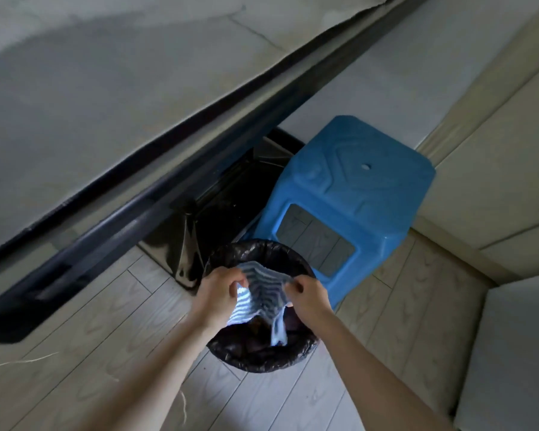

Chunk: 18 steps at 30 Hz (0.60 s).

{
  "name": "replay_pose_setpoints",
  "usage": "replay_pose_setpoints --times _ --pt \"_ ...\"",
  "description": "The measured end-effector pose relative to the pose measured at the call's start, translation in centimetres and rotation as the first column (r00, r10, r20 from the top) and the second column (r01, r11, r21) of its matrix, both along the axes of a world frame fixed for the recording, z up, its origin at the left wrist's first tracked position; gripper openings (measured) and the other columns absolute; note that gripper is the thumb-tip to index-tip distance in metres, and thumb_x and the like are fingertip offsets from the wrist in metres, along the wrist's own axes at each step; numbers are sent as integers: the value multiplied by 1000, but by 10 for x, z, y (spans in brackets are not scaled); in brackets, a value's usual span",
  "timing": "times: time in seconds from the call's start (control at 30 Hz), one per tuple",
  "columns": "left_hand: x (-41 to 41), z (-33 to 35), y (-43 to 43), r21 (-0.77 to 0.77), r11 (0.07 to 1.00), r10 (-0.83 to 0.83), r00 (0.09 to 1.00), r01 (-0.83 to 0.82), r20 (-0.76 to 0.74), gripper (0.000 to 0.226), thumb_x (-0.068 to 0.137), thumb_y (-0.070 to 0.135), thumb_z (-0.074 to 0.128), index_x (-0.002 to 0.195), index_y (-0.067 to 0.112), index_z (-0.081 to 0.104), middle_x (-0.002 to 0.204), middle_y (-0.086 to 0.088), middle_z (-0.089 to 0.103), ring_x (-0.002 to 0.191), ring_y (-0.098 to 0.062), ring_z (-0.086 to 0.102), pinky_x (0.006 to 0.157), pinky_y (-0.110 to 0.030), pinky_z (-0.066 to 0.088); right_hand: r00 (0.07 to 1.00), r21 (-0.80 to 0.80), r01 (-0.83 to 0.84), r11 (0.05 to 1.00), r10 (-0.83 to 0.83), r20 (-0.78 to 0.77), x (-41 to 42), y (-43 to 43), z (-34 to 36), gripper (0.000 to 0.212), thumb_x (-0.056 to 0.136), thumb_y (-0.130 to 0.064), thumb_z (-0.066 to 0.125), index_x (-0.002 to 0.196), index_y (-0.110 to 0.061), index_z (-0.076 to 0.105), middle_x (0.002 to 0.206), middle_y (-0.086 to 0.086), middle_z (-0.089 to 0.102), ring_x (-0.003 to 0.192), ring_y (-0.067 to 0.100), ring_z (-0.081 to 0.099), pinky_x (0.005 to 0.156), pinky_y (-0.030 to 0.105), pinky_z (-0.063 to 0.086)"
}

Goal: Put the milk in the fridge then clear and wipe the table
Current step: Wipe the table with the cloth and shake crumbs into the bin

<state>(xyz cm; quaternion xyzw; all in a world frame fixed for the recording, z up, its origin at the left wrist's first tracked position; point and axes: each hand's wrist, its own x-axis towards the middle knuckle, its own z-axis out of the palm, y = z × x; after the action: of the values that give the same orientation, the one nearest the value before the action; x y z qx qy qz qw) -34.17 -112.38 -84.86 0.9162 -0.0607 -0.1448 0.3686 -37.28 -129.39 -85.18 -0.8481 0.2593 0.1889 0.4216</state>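
2 hands: the left hand point(217, 290) and the right hand point(308, 295) are held out side by side, near each other, above a bin.
Left fingers point(236, 279): curled in, with the thumb against the fingertips, pinching the upper left edge of a cloth.
Right fingers point(294, 286): curled the same way, pinching the upper right edge; neither hand is spread or flat.
Cloth point(262, 293): blue and white stripes, stretched between the 2 pinches. It sags in the middle, and 1 corner hangs down into the mouth of the bin.
Bin point(255, 360): round and lined with a black bag, standing on the floor directly under the cloth. Dark contents show inside, too dim to name.
Stool point(355, 188): blue plastic, upright, just beside the bin on its far right side.
Counter point(106, 73): a pale grey top with a black edge, running diagonally across the upper left, well apart from the hands.
Floor point(91, 337): pale wood-look planks with a few loose threads at the lower left.
Milk and fridge: neither is in view, so whether the milk is put away cannot be told.
Progress: the cloth over the bin suggests the wiping stage, probably crumbs being shaken off.
Left to do: possibly another pass over the counter and putting the cloth away. That is a judgement, since only part of the counter shows.
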Motion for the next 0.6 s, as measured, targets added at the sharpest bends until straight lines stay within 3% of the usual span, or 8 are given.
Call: replay_pose_setpoints --times 0.07,0.13,0.23,0.27,0.37,0.47,0.53,0.6 --pt "-6 22 -7 -5 999 -48 999 48 -20 26 87 -1 44 94 6 68 100 -5 63 95 -16 59 79 -14 38 997 127 71 989 -71 -8 -4 5 22 12 88 -23 54 95 -14 57 75 0 59 68 17 58 60 27 47" --pt "-14 51 -15 -51 988 -149 989 149 -6 17 86 10 52 89 6 68 93 -4 64 90 -13 60 78 -18 43 993 246 118 962 -115 -27 -6 9 53 23 88 -25 55 109 -15 54 89 6 63 83 25 65 75 38 54" --pt "-26 98 -24 -122 962 -246 969 244 -2 36 72 51 54 60 17 52 60 8 47 58 -4 47 57 -16 33 994 386 111 916 -97 -56 -12 13 104 11 91 -20 49 97 -25 57 86 3 59 83 21 59 76 34 52" --pt "-29 113 -25 -110 959 -263 965 260 -13 38 66 58 53 56 22 48 58 8 43 56 -4 45 56 -16 32 993 430 120 895 -100 -70 -15 12 121 19 90 -14 46 92 -28 60 85 4 59 83 19 58 74 31 51" --pt "-35 162 -31 -32 937 -347 938 347 -16 22 74 42 65 75 21 61 77 7 47 75 -11 54 66 -16 34 993 475 64 878 -10 -114 -24 5 176 32 85 -4 42 95 -28 61 89 5 63 83 17 61 70 23 50" --pt "-38 209 -37 70 915 -399 917 396 26 23 90 22 52 105 8 63 102 -6 57 98 -20 58 80 -23 41 986 434 -65 899 124 -109 -30 0 230 36 85 -5 38 102 -32 56 79 -1 64 65 4 65 71 23 50" --pt "-37 241 -37 66 894 -446 894 443 49 22 91 19 49 101 7 65 103 -9 62 96 -22 60 82 -30 45 970 311 -189 931 226 -89 -30 -5 256 38 84 -3 40 114 -23 53 77 5 64 58 7 65 65 23 55" --pt "-32 274 -31 53 877 -479 877 477 41 20 89 18 50 93 6 66 94 -10 64 88 -22 60 76 -31 43 928 133 -341 931 356 -109 -31 -13 280 38 82 1 45 116 -14 52 84 10 64 66 17 63 77 36 57"
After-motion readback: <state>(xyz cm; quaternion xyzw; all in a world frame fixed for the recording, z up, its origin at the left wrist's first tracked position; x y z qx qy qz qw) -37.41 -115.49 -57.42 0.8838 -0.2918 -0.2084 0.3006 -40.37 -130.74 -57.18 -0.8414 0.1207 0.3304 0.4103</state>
